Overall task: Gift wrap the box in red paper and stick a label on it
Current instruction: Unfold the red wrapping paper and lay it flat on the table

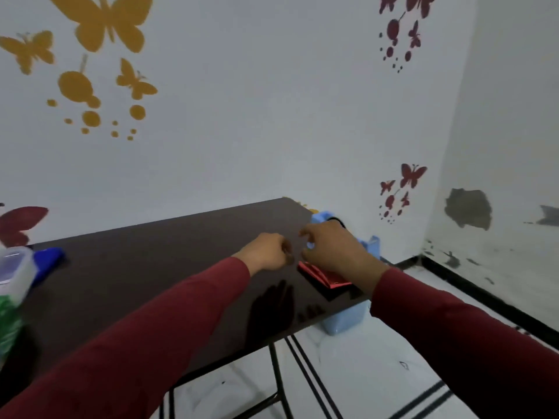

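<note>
Both hands are raised just above the right end of the dark counter point(151, 267), close together over the box point(320, 275), which sits near the counter's right edge already covered in shiny red paper. The left hand point(267, 252) has its fingers curled in a tight pinch, and the right hand point(329, 249) is curled toward it; they seem to share something small between the fingertips, perhaps a strip of tape or the label, but it is too small and blurred to name. Holding it up over the box suggests it is being readied for sticking down. A blue bin point(341, 323) stands against the counter's end. A clear lidded tub point(15, 264) waits far left, well apart.
</note>
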A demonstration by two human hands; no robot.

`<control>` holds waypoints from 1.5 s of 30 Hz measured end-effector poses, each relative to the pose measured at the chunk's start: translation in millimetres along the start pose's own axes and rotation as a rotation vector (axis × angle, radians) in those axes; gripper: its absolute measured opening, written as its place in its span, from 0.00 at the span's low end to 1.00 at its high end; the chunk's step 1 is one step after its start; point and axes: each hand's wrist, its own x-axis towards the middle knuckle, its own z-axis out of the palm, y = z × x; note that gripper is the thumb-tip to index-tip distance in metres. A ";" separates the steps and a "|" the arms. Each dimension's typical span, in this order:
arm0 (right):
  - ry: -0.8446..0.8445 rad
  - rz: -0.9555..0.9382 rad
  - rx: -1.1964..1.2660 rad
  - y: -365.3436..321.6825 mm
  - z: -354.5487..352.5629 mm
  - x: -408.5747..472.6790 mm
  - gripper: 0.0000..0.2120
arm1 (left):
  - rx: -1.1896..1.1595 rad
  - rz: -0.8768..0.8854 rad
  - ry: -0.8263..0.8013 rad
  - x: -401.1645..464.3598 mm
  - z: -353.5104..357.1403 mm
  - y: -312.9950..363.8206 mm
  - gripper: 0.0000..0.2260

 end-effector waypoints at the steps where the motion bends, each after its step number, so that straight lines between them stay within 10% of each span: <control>1: 0.039 -0.016 -0.048 1.8 1.9 4.0 0.21 | 0.008 0.004 -0.035 5.6 2.1 4.1 0.12; 16: -0.125 0.128 -0.186 94.1 -8.9 43.4 0.48 | 0.101 -0.051 -0.069 89.5 47.5 43.6 0.07; 23: 0.007 0.192 -0.005 78.7 -4.2 48.1 0.40 | 0.078 -0.064 0.019 82.2 45.0 35.0 0.06; 37: 0.041 0.032 0.136 -66.7 17.1 70.4 0.37 | 0.292 -0.376 0.583 -54.1 -95.0 -164.5 0.08; 45: -0.034 0.069 0.080 -111.2 56.9 76.9 0.45 | 0.211 -0.192 0.841 -121.9 -143.9 -214.0 0.07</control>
